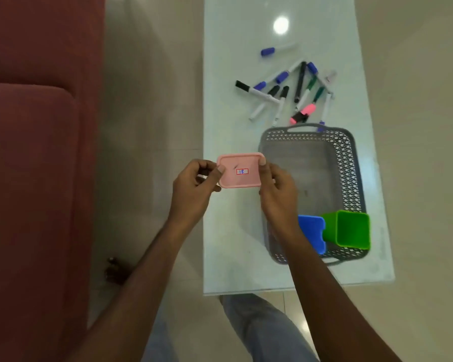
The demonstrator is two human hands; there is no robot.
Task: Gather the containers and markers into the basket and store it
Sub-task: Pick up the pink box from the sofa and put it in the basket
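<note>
A pink rectangular container (240,170) with a small "18" label is held up between both hands, just left of the grey basket (351,163). My left hand (194,189) pinches its left end and my right hand (277,194) grips its right end. A blue container (313,232) and a green container (349,229) lie on their sides at the basket's near end. Several markers (293,87) with blue, black, green and pink caps lie scattered on the glass table beyond the basket. One blue-capped marker (273,50) lies apart, farther back.
The pale glass table (228,113) is narrow, with its left edge right by the pink container and its near edge below the basket. A dark red sofa (34,165) fills the left side. Tiled floor lies between them. My legs show at the bottom.
</note>
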